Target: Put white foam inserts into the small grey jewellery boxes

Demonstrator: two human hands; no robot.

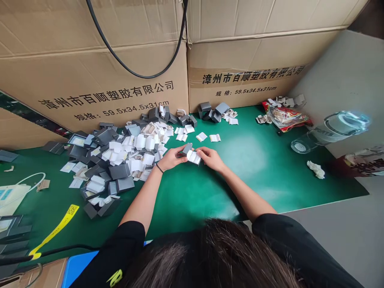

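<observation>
My left hand (171, 159), with a dark band at the wrist, is closed on a small dark grey box (187, 149) above the green tabletop. A folded white paper insert (194, 157) shows at the box's right side; how far it sits inside, I cannot tell. At its right edge, the bent fingers of my right hand (211, 159) pinch this insert. Just beyond my hands lie two loose white inserts, one on the left (201, 137) and one on the right (215, 138). To the left, a heap of white inserts (141, 142) mixes with dark grey boxes (120, 171).
Cardboard cartons (120, 76) line the back, with a black cable (141, 75) hanging in front. On the right are a clear bottle (330, 130), a red snack bag (286, 117) and crumpled tissue (316, 170). A yellow tag (58, 228) hangs at lower left.
</observation>
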